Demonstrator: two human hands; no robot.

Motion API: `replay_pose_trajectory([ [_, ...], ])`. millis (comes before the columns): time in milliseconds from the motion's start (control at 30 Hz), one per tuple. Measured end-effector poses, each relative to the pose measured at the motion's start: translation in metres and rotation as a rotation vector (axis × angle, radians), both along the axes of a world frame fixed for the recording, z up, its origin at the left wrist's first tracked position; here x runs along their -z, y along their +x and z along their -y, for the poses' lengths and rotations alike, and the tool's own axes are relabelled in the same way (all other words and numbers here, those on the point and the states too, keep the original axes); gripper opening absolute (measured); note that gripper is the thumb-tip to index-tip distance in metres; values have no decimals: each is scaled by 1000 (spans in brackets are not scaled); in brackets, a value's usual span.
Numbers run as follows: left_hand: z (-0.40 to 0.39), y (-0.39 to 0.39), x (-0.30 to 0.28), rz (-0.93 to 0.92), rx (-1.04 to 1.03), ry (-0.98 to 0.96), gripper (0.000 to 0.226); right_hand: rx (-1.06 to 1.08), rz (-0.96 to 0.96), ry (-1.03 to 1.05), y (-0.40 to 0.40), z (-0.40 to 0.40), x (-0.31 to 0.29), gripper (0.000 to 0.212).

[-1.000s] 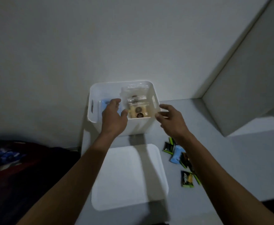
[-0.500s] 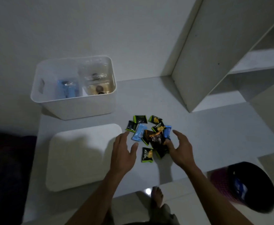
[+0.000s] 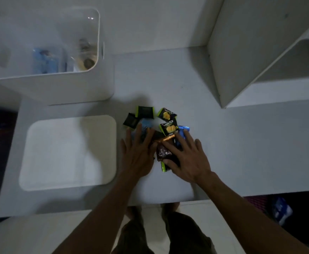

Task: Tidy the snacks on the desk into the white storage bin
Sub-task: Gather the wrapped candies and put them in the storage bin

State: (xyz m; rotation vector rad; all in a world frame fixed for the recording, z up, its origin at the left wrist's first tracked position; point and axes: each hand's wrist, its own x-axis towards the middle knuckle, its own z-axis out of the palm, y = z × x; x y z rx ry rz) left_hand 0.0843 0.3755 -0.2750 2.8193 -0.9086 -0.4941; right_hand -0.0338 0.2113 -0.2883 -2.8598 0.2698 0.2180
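A heap of small snack packets point(image 3: 165, 123) lies on the white desk point(image 3: 223, 153), black-and-green, blue and brown wrappers mixed. My left hand point(image 3: 138, 154) rests flat on the heap's left side, fingers spread over a light-blue packet point(image 3: 146, 124). My right hand point(image 3: 186, 158) lies flat on the right side, covering a brown packet point(image 3: 162, 153) and touching a blue one point(image 3: 182, 130). Neither hand has closed around anything. The white storage bin point(image 3: 58, 88) stands at the back left and holds a blue pack point(image 3: 44, 61) and a clear pack of cookies point(image 3: 85, 59).
The bin's white lid point(image 3: 67, 153) lies flat on the desk, left of the heap. A white shelf unit point(image 3: 250, 52) rises at the back right. The desk's front edge runs just below my wrists; my legs and the floor show under it.
Both hands left the bin, came down to the heap and now press flat on the packets. The view dropped and moved closer to the desk.
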Motion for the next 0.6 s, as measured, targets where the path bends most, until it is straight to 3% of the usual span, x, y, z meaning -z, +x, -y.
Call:
replay_pose_trajectory([
  [200,2,-15,19,-7,-57,-4,61,65,110,30,-24,23,2,56],
  [433,11,-47,34,192,-179,-89,59,168,79,53,-24,14,18,72],
  [600,11,-45,46,315,-190,-196,54,221,308,34,-24,14,33,55],
])
